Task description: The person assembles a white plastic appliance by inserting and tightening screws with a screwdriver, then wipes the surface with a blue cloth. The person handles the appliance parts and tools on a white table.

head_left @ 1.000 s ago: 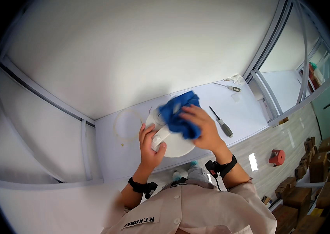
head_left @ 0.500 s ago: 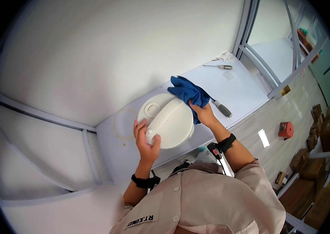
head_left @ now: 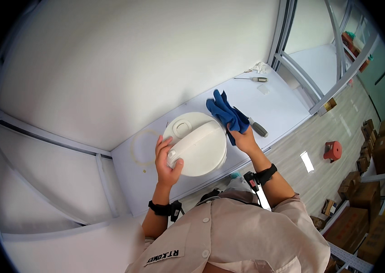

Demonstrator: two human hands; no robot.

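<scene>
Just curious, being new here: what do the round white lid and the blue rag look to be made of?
The lid looks like moulded plastic: smooth, even white, faint sheen, rounded handle bar across it. It could be coated metal; the look leaves that open. The rag is soft cloth, likely microfibre: it hangs in loose folds from the right hand. The left hand steadies the lid.

the round lid (head_left: 199, 145) is plain white, with a white handle bar across it. the cloth (head_left: 226, 113) is a solid deep blue. the surface (head_left: 279, 102) is pale white-grey, marked by a faint yellowish ring stain (head_left: 143, 148). the screwdriver (head_left: 257, 127) has a grey-and-black handle. both wrists wear black bands (head_left: 161, 208). the shirt (head_left: 229, 241) is pale pinkish beige. the stool (head_left: 332, 150) on the floor is red; the boxes (head_left: 374, 150) are brown.
</scene>
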